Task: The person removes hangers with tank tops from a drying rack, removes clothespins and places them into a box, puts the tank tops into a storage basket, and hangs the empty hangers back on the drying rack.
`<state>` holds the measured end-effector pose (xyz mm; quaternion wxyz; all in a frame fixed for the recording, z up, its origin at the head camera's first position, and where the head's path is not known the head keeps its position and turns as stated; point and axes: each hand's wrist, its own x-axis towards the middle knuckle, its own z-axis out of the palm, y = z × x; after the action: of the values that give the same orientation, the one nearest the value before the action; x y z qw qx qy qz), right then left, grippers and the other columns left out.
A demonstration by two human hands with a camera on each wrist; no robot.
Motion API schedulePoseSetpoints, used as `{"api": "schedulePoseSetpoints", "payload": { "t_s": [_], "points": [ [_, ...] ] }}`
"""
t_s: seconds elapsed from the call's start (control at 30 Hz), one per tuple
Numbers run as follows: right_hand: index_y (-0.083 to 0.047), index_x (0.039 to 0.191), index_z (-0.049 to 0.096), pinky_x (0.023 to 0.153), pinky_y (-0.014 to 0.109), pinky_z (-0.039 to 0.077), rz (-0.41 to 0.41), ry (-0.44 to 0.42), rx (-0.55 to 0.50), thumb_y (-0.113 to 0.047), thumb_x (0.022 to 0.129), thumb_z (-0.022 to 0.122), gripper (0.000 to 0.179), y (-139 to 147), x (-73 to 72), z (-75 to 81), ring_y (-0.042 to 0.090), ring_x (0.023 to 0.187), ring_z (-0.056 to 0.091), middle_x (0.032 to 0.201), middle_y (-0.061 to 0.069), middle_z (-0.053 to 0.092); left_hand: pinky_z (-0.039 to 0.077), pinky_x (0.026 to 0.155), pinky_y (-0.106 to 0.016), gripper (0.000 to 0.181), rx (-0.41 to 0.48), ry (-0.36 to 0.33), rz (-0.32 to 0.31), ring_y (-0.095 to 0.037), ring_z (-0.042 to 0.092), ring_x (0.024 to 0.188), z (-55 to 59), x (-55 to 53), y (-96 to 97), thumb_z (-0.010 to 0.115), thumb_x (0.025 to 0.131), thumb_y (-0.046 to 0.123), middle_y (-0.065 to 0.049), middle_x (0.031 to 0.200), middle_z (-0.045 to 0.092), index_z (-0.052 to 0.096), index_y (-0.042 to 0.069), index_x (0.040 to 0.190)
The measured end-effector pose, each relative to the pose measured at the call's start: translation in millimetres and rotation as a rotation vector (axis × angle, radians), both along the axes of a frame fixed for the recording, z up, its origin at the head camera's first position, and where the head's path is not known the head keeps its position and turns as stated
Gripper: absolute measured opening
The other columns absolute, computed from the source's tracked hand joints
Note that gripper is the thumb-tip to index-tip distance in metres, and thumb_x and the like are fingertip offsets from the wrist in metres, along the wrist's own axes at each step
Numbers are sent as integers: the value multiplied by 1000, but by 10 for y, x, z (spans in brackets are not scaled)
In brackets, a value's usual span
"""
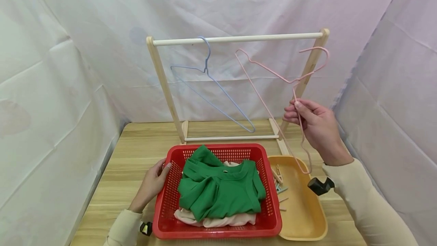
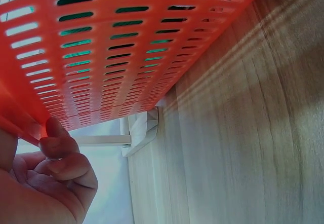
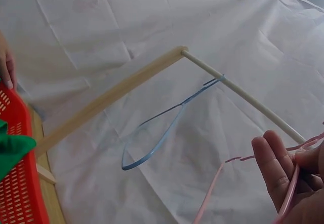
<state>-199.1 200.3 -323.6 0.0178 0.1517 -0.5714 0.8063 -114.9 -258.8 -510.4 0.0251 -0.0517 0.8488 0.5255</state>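
Note:
A pink clothes hanger [image 1: 266, 67] is pinched between the thumb and fingers of my right hand [image 1: 315, 124], held by one shoulder arm. Its hook overlaps the rack's right post in the head view, and its lower end hangs over the yellow bin. My left hand [image 1: 153, 181] grips the left rim of a red plastic basket [image 1: 218, 234]; in the left wrist view the fingers [image 2: 66, 165] curl at the rim's underside. Inside the basket a folded green shirt [image 1: 222, 189] lies on cream-coloured cloth [image 1: 232, 220].
A wooden rack [image 1: 165, 86] with a white bar [image 1: 239, 38] stands at the back, a blue hanger [image 1: 225, 92] hooked on it. The yellow bin [image 1: 304, 215], right of the basket, holds several clothespins [image 1: 280, 189]. Pale cloth walls surround the wooden table [image 1: 112, 189].

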Motion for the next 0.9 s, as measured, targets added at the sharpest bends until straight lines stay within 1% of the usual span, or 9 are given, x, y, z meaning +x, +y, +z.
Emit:
{"api": "schedulePoseSetpoints", "payload": {
  "t_s": [0.1,0.3,0.53,0.7,0.9],
  "points": [
    [5,112,68,79,30,57,23,-17,-24,-6,97,60,21,-14,-55,24,20,80,74,94,12,75,58,55,-30,42,5,-2,7,-19,67,66,-2,5,8,50,105,32,-15,89,64,52,8,139],
    [4,109,68,79,31,58,56,-53,-11,-8,98,60,18,-38,-128,68,20,80,74,94,12,75,58,55,-30,41,4,1,16,-19,67,67,-6,15,16,50,105,31,-15,90,64,52,8,140],
    [4,104,68,78,32,58,121,-59,-67,-3,99,57,14,-73,-208,161,21,79,75,92,13,75,58,55,-29,41,3,4,22,-19,66,67,-23,22,21,50,105,31,-14,90,64,52,8,139],
    [4,102,67,78,32,58,129,-56,-68,-3,98,57,13,-86,-265,233,21,78,75,90,13,75,58,55,-30,41,13,2,33,-19,66,66,-46,36,24,50,105,32,-14,89,64,53,9,139],
    [6,100,67,78,32,58,117,-87,-99,-3,97,60,12,-110,-342,301,22,77,75,89,15,75,57,53,-30,42,31,7,42,-18,65,62,-62,43,20,51,104,33,-13,84,63,54,8,138]
  ]
}}
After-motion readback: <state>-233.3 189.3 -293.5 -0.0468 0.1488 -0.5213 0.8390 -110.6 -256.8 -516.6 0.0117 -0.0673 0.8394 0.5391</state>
